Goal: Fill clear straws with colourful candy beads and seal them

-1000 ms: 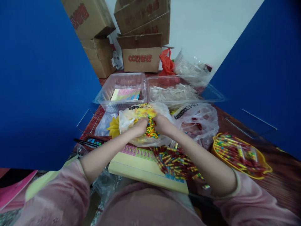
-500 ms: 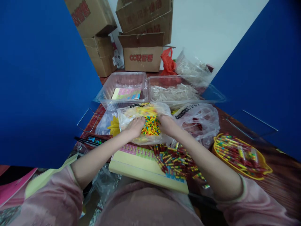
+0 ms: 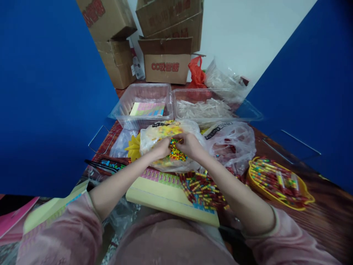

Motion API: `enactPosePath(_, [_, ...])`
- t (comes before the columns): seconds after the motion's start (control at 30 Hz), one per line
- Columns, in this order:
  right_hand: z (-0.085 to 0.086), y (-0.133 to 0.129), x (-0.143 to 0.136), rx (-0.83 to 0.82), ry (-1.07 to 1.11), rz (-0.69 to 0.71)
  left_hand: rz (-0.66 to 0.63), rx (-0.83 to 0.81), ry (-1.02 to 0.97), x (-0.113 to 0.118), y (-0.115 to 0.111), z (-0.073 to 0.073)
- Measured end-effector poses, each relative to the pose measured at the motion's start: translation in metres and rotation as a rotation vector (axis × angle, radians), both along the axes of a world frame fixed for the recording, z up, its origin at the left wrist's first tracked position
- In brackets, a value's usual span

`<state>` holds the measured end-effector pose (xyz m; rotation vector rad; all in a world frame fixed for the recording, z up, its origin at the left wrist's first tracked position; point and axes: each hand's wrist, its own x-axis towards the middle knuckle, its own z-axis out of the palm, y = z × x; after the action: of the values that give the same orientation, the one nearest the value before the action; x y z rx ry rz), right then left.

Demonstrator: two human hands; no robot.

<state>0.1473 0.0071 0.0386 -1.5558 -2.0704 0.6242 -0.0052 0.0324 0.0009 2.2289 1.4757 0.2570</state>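
Small round multicoloured candies (image 3: 178,154) fill the mouth of a white plastic bag (image 3: 147,134) with yellow print. My left hand (image 3: 162,148) is at the left side of that opening, fingers curled and closed; what they pinch is hidden. My right hand (image 3: 190,144) reaches over the candies from the right, its fingers bent and closed near the left fingertips. Whatever sits between them is too small to make out. Just in front of the bag lie many filled candy tubes (image 3: 202,189), partly on a pad of printed label sheets (image 3: 165,191).
Behind the bag stand two clear plastic trays, one with label sheets (image 3: 147,109), the other with clear empty tubes (image 3: 204,109). A second plastic bag (image 3: 234,141) lies right. A yellow basket (image 3: 302,189) holds filled tubes. Blue panels (image 3: 49,92) flank both sides; cardboard boxes (image 3: 167,68) stand behind.
My hands have come closer together over the candies, the right one shifting left and its fingers bending. The bag's opening looks narrower, with less of the candies showing.
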Motion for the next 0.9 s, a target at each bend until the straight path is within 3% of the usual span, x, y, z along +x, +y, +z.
enactPosePath(0.23, [-0.012,0.0,0.006,0.17,0.231,0.08,-0.057,-0.005,-0.483,-0.007,0.012,-0.024])
enactPosePath(0.33, [-0.014,0.0,0.012,0.176,0.109,0.008,-0.089,-0.067,-0.56,-0.012,0.011,-0.022])
enactPosePath(0.43, [-0.013,0.0,0.014,0.078,-0.241,-0.051,-0.035,-0.011,-0.43,-0.016,0.004,-0.012])
enactPosePath(0.53, [-0.013,0.001,0.01,-0.027,-0.42,0.013,-0.003,0.081,-0.106,-0.015,-0.006,-0.001])
enactPosePath(0.67, [-0.016,0.004,0.005,-0.071,-0.274,0.012,0.037,0.037,0.081,-0.007,-0.01,0.008])
enactPosePath(0.8, [-0.019,0.006,0.003,-0.031,0.012,-0.016,0.057,0.017,0.026,-0.004,-0.008,0.008])
enactPosePath(0.9, [-0.017,0.005,0.001,0.062,0.125,-0.02,0.078,0.0,-0.135,-0.005,-0.007,0.005])
